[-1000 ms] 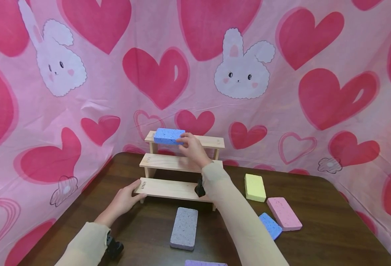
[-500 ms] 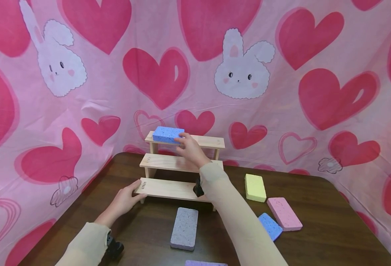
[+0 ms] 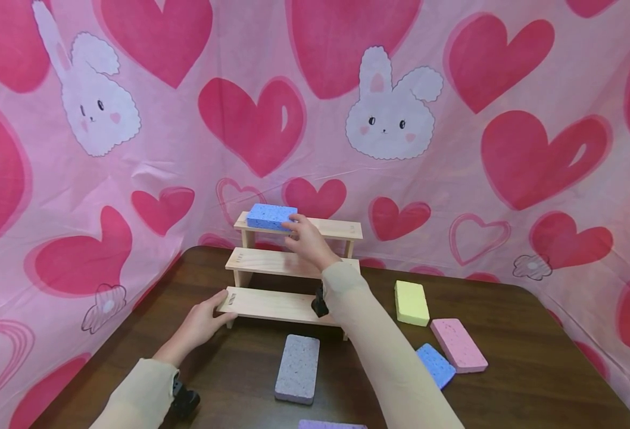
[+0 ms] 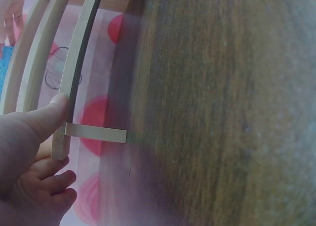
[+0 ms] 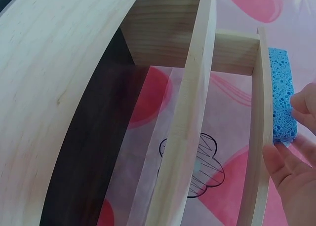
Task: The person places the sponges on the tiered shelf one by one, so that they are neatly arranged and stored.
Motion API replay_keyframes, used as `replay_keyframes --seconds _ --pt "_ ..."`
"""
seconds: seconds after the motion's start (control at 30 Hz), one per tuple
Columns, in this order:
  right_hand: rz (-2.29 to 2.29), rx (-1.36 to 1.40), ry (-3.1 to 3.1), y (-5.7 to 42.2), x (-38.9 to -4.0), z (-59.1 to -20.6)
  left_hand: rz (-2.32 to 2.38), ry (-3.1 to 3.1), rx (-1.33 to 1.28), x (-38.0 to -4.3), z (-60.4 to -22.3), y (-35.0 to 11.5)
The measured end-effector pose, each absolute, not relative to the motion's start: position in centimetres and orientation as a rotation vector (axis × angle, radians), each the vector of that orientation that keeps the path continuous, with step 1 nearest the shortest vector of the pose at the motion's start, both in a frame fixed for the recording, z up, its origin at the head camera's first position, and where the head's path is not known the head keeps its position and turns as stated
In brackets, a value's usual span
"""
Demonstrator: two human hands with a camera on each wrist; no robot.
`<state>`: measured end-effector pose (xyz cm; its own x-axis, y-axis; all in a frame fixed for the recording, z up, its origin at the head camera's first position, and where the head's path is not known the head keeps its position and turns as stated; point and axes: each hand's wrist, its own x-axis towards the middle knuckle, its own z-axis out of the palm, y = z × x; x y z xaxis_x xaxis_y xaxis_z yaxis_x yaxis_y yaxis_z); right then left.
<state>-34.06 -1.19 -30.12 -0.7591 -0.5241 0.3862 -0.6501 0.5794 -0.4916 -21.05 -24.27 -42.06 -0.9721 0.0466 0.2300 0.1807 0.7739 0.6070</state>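
Observation:
A three-tier wooden display stand [image 3: 277, 305] stands on the brown table. On the left part of its top tier lies a blue sponge [image 3: 269, 216], flat and lengthwise. The right hand [image 3: 311, 241] holds the sponge's right end; in the right wrist view, the fingertips [image 5: 299, 103] meet the porous blue sponge [image 5: 282, 90] just above the shelf board. The left hand [image 3: 199, 325] grips the left end of the lowest tier. Seen from the left wrist, its thumb [image 4: 58, 105] lies along the board's front edge, and the other fingers are bent at the board's far side.
A grey sponge [image 3: 297, 369] lies in front of the stand, and part of a purple sponge [image 3: 331, 424] shows at the bottom edge. To the right lie yellow [image 3: 411, 302], pink [image 3: 458, 344] and small-looking blue [image 3: 436, 365] sponges, the last partly behind the right sleeve. Pink heart-print cloth [image 3: 315, 149] hangs behind.
The blue sponge on the top tier has shifted slightly back and left, with the right hand following it. Over the last half second both hands are nearly still; the left hand has kept its place.

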Motion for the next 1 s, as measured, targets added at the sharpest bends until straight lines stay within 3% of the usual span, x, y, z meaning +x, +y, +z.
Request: replay_keyframes --seconds 1.0 --pt "1.144 1.124 -2.464 0.3 -32.2 -29.9 -0.995 -2.772 -0.170 -21.2 -42.3 -24.4"
